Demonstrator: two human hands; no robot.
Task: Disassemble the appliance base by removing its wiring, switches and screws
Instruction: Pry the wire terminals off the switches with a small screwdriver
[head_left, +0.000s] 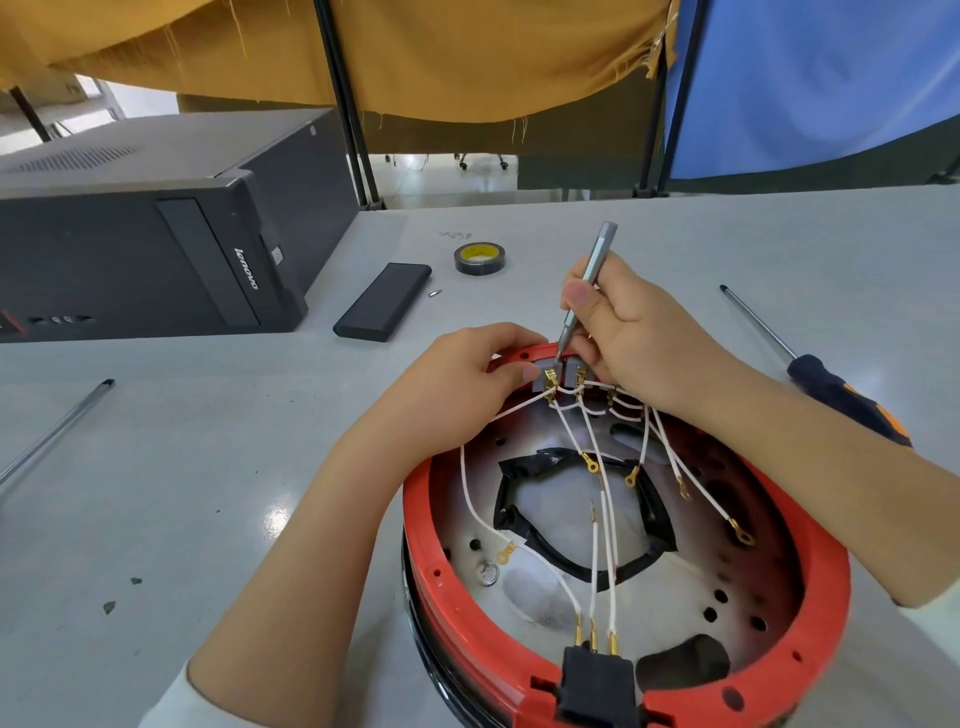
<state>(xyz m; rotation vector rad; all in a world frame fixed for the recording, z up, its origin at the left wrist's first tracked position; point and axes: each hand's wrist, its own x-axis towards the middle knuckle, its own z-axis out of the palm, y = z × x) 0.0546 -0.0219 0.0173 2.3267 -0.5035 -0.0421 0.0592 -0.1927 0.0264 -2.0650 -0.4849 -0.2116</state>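
The round red appliance base (810, 613) lies open side up on the grey table, showing a metal plate with holes. White wires (602, 519) with gold ring terminals fan out from grey switches (548, 376) at the far rim. A black socket block (595, 680) sits at the near rim with three wires plugged in. My left hand (457, 389) pinches the left switch at the rim. My right hand (634, 332) grips a slim silver screwdriver (587, 280), its tip down on the switch terminals.
A black Lenovo computer case (156, 228) fills the left back. A dark flat case (384, 301), a small bit (435, 293) and a roll of black tape (479, 258) lie beyond the base. A large screwdriver (826, 374) lies right; a metal rod (57, 426) left.
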